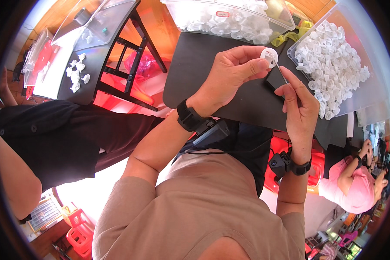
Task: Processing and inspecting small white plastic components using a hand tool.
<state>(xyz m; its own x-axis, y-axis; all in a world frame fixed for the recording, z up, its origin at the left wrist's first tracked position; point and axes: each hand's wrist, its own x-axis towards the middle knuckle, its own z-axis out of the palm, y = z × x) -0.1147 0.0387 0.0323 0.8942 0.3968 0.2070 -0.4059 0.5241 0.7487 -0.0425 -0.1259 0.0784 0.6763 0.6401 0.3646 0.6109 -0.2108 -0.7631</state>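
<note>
Between the thumb and fingers of my left hand (240, 67) is a small round white plastic part (269, 56) with openings in its face. My right hand (297, 97) pinches a thin metal tool (282, 74), perhaps a blade or pick; its upper end meets the lower right rim of the white part. Its exact kind cannot be told. Both hands are raised over the dark table (190, 65), close together. A black flat object (275, 82) lies on the table, partly hidden behind my right hand.
Clear plastic bins of white parts stand at the back (229, 21) and right (333, 65). Yellow material (301, 32) lies between them. At left, a person in dark clothes (52, 134) is near another table (84, 78) with loose parts. Someone in pink (349, 182) sits at right.
</note>
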